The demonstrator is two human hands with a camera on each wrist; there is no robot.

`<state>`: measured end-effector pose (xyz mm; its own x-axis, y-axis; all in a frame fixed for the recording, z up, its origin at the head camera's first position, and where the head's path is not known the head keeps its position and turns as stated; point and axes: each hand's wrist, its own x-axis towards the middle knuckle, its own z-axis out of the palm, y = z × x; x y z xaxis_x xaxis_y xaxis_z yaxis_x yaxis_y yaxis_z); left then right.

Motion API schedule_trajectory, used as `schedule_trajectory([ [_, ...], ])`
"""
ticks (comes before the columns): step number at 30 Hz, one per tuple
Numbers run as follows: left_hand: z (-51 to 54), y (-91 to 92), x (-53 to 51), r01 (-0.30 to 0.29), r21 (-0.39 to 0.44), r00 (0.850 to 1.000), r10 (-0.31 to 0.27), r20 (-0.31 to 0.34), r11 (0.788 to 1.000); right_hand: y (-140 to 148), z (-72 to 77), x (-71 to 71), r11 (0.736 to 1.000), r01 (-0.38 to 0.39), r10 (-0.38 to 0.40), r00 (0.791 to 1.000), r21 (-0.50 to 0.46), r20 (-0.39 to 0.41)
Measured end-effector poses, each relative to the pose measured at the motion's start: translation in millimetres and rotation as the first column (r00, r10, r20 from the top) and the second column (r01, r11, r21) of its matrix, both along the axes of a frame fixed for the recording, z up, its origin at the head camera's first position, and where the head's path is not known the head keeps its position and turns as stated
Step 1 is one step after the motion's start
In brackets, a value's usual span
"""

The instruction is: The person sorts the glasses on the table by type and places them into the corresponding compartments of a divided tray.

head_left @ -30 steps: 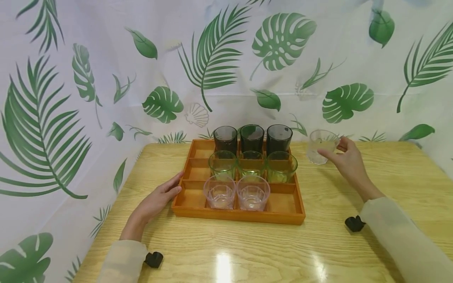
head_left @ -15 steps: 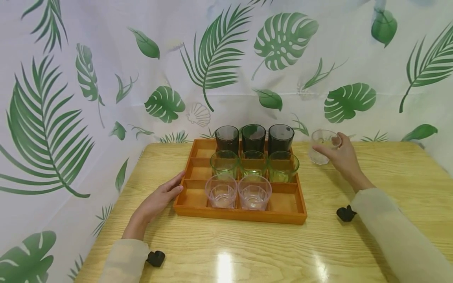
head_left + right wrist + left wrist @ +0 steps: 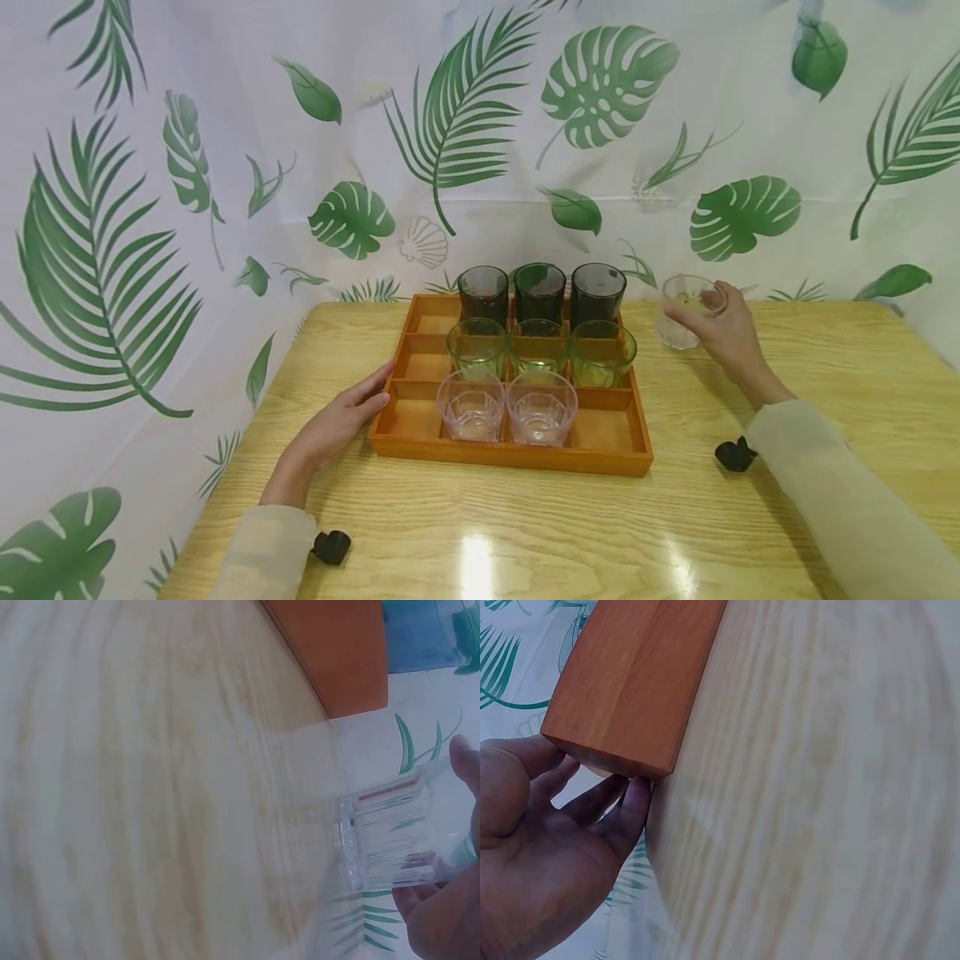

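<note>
In the head view, an orange-brown wooden tray [image 3: 510, 454] with compartments lies on the table. Its back row carries dark grey glasses [image 3: 597, 292], its middle row green glasses [image 3: 602, 358], and its front row two clear, faintly pink glasses [image 3: 542, 412]. Fingers of my left hand [image 3: 337, 421] touch the tray's left side; the left wrist view shows the fingertips against the tray wall [image 3: 630, 682]. To the right of the tray, my right hand [image 3: 727, 333] grips a clear glass [image 3: 678, 329] near its rim, thumb in front. That glass is upright, its base apparently on the table.
A light wood table [image 3: 420, 533] spreads beneath everything. Behind it and at its left hangs a white cloth [image 3: 480, 225] printed with green leaves. The tray's left column and its front right compartment [image 3: 600, 429] hold no glass.
My right hand has moved slightly left and its fingers have come further round the clear glass. The glass, the tray and my left hand have stayed put; the head view has shifted slightly.
</note>
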<state>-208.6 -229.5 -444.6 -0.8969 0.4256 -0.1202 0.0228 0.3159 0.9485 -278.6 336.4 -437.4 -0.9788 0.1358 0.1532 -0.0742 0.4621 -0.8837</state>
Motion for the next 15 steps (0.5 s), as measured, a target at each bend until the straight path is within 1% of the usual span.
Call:
schedule_trajectory([
  [6, -0.2, 0.4, -0.9, 0.004, 0.004, 1.0, -0.004, 0.001, 1.0, 2.9, 6.4, 7.9, 0.998, 0.013, -0.012, 1.0, 0.063, -0.02],
  [15, 1.7, 0.1, 1.5, 0.007, 0.007, 1.0, -0.008, 0.02, 1.0, 7.6, 16.7, 32.9, 0.99, -0.023, 0.024, 1.0, 0.138, -0.006],
])
